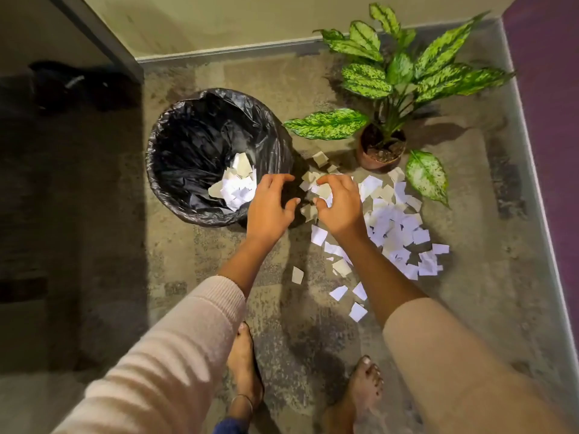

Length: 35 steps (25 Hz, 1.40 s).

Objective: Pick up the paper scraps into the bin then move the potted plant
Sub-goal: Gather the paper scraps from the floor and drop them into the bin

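Mottled grey floor (282, 324), pale wall (194, 23)

- A mottled grey-brown floor (282, 324) spreads beneath and all around the left hand (269, 211) and the right hand (340, 208).
- A cream wall (219, 23) with a pale skirting strip (225, 53) runs across well beyond both hands.
- A purple wall (548, 104) stands far out to the right of the right hand.
- A black object (69, 86), too dim to identify, lies in shadow far left of the left hand.
- A bare left foot (246, 368) with a thin anklet (242, 400) and a bare right foot (360, 393) stand on the near side of the hands.
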Motion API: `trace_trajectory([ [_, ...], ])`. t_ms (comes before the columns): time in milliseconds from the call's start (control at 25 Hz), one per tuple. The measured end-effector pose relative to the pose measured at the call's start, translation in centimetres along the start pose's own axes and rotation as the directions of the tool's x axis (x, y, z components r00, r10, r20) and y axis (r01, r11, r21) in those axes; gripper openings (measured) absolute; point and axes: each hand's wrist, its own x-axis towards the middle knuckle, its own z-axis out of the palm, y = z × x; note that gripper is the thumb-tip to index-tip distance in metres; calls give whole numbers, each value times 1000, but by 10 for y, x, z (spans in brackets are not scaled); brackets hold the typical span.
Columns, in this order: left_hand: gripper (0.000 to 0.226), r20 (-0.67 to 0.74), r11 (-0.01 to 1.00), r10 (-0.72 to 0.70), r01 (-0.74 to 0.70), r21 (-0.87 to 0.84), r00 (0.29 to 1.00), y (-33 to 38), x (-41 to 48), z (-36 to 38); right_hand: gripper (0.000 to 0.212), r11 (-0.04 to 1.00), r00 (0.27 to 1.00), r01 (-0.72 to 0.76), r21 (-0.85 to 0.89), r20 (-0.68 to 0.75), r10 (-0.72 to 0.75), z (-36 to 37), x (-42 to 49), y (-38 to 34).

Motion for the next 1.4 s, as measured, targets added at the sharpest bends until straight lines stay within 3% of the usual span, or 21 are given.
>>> trace_trajectory([
  [280, 56, 235, 989, 87, -113, 99, 968, 29, -29, 125, 35, 998, 997, -61, 19, -42, 61, -25, -50, 136],
  [400, 69, 389, 967, 85, -171, 191, 917, 28, -42, 185, 38, 988, 989, -146, -54, -3, 146, -20, -63, 198],
  [600, 81, 519, 915, 88, -275, 294, 850, 18, -60, 271, 51, 963, 962, -227, -147, 121, 245, 1, -81, 285],
  [760, 98, 516, 859, 103, -338, 384, 850, 9, -45, 317, 62, 940, 952, -197, -277, 175, 251, 19, -73, 333],
  [880, 107, 528, 816, 112, -381, 434, 842, 5, -14, 342, 74, 916, 961, -186, -354, 128, 245, 29, -50, 355],
  [1080, 119, 480, 684, 176, -458, 568, 859, 9, 47, 366, 110, 875, 933, -284, -392, 97, 346, 24, 3, 385],
  [1240, 129, 466, 680, -4, -340, 650, 885, 9, 74, 372, 128, 832, 878, -334, -443, 174, 445, 19, 24, 398],
  [1320, 130, 489, 713, -108, -276, 645, 865, 4, 76, 373, 128, 834, 854, -366, -414, 208, 478, 24, 26, 395],
  [1400, 124, 485, 726, -123, -254, 639, 866, 0, 73, 374, 126, 852, 865, -357, -383, 209, 456, 32, 27, 385],
])
